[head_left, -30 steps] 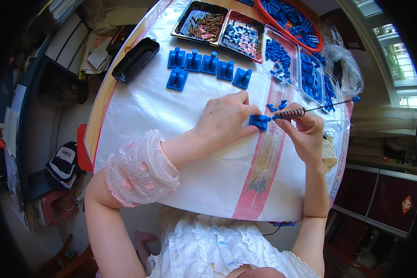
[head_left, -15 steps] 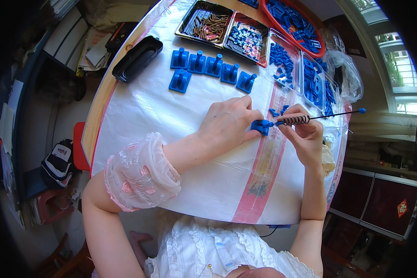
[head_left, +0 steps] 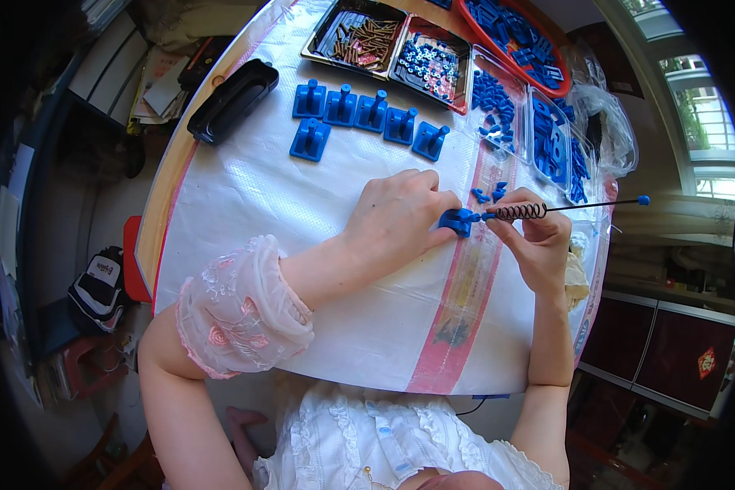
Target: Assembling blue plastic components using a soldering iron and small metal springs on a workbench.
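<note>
My left hand [head_left: 395, 211] pinches a small blue plastic part [head_left: 461, 223] with a flat base, low over the table. Facing it, my right hand [head_left: 541, 238] grips a dark coil spring [head_left: 521, 212]. A thin black rod [head_left: 598, 203] runs out of the coil to the right and ends in a blue tip [head_left: 644, 200]. The coil's left end points at the blue part's stem; whether they touch is hard to tell. A few loose blue pieces [head_left: 490, 193] lie just beyond my fingers. Farther off, several blue pieces with flat bases and posts [head_left: 371, 111] stand in rows.
At the back are a black tray of brass-coloured screws [head_left: 365, 44] and another of small blue and silver pieces [head_left: 429, 67]. Clear boxes [head_left: 550, 143] and a red basket [head_left: 565, 91] hold blue parts. An elongated black tray [head_left: 233, 102] lies at left. White sheeting [head_left: 347, 327] covers the table.
The view has shifted slightly, so the table things sit a little farther left. Both hands keep the same grips in nearly the same places.
</note>
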Demonstrator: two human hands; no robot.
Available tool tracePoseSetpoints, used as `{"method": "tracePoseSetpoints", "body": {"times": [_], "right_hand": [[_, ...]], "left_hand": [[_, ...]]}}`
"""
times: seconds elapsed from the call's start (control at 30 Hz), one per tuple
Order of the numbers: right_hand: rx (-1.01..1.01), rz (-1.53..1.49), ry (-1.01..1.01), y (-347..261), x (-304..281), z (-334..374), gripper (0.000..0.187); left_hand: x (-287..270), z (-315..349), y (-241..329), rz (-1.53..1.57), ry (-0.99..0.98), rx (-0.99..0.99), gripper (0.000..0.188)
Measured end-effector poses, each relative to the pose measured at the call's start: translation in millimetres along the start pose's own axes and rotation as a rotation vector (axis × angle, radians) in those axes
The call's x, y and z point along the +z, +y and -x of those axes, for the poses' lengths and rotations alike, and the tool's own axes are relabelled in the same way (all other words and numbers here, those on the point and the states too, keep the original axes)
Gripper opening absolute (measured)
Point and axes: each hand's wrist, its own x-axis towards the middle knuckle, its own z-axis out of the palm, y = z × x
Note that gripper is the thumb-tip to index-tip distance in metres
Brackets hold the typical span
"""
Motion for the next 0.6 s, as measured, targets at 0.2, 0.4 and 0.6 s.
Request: {"method": "tracePoseSetpoints", "body": {"times": [0.2,0.4,0.6], "right_hand": [[-0.023,0.026,0.004,0.9,0.7,-1.1,0.020],[-0.003,0.047,0.003,3.0,1.5,0.8,0.020],[-0.016,0.056,0.008,2.9,2.9,-0.2,0.020]], "left_hand": [[0.7,0.1,-0.1,-0.017,-0.001,-0.010,0.025],[1.0,0.2,0.3,-0.018,0.008,-0.008,0.025],[3.4,0.9,-1.9,-0.014,0.020,-0.005,0.026]]}}
